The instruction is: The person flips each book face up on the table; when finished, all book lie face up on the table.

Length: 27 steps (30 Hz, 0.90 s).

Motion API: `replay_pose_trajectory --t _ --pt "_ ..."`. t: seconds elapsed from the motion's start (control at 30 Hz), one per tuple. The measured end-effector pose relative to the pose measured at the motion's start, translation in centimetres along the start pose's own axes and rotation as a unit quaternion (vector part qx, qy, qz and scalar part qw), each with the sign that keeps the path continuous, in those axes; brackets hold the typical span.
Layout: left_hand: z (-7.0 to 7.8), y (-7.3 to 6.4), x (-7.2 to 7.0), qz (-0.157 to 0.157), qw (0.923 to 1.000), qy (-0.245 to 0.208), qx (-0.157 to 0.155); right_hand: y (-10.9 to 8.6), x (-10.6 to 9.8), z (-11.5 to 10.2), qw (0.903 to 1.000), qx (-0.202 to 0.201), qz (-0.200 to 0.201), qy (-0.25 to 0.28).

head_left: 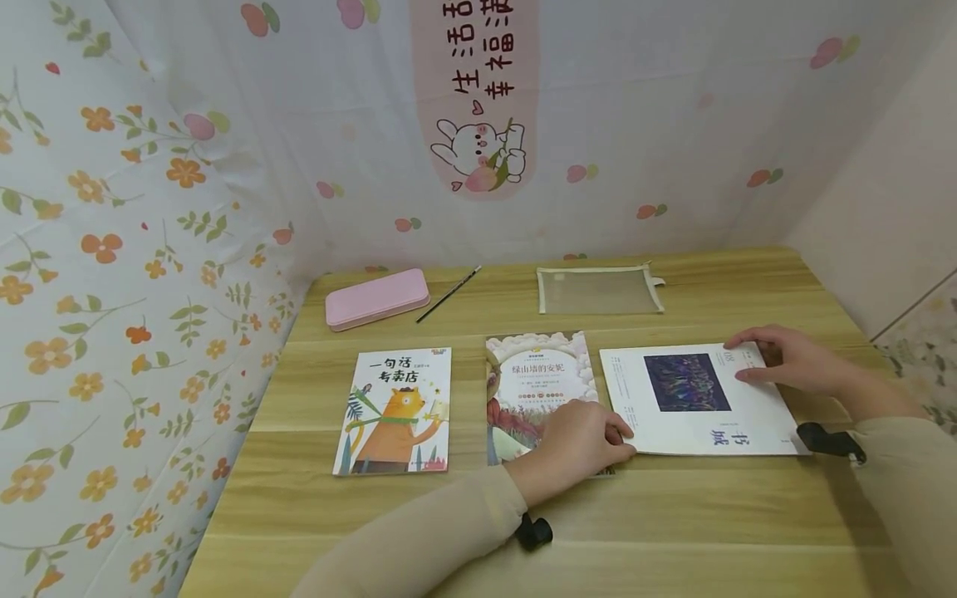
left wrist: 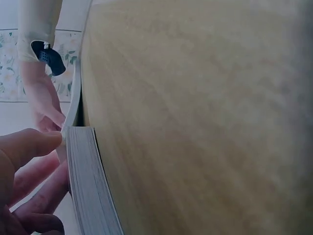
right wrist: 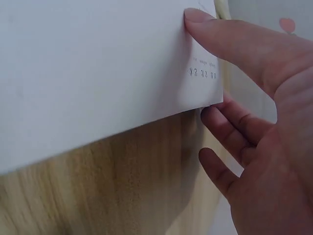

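A white magazine (head_left: 691, 428) with a dark picture on its cover lies at the right of the wooden table. My right hand (head_left: 792, 361) grips its far right corner. In the right wrist view the thumb (right wrist: 215, 29) is on top and the fingers are under the corner, which is raised off the table. My left hand (head_left: 579, 444) pinches the near left corner of the magazine with thumb and fingertips, and its back hides part of the illustrated book (head_left: 542, 386) below. That book's page edges (left wrist: 90, 176) show beside the fingers in the left wrist view.
A book with an orange cat (head_left: 396, 415) lies on the left. Farther back are a pink pencil case (head_left: 377, 299), a dark pencil (head_left: 449, 295) and a mesh zip pouch (head_left: 598, 291). Patterned cloth (head_left: 635, 124) hangs behind the table (head_left: 673, 531).
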<state>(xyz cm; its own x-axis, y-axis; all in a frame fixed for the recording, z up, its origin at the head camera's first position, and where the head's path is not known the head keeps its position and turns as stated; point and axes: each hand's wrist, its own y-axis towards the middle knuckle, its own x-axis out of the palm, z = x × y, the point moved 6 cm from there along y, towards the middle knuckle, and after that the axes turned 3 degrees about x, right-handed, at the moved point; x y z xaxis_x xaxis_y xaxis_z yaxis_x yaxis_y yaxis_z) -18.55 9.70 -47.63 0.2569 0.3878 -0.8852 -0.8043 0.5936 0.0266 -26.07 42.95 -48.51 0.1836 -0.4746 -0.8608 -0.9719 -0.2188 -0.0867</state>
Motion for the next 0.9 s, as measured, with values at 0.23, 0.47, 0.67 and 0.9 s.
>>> replay_pose_trajectory --t 0.23,0.47,0.67,0.9 --pt "0.5 0.1 0.2 -0.015 0.998 0.047 0.04 0.0 -0.1 -0.5 0.9998 -0.018 0.005 -0.004" --pt "0.6 0.1 0.2 -0.019 0.9952 0.075 0.06 -0.2 -0.1 -1.0 0.9998 -0.015 0.011 -0.003" --pt "0.4 -0.3 -0.1 -0.045 0.993 0.069 0.085 -0.6 0.5 -1.4 0.9989 0.018 0.005 -0.043" --pt "0.3 -0.4 -0.3 -0.055 0.9922 0.03 0.108 -1.8 0.7 -1.8 0.9975 0.009 0.035 -0.061"
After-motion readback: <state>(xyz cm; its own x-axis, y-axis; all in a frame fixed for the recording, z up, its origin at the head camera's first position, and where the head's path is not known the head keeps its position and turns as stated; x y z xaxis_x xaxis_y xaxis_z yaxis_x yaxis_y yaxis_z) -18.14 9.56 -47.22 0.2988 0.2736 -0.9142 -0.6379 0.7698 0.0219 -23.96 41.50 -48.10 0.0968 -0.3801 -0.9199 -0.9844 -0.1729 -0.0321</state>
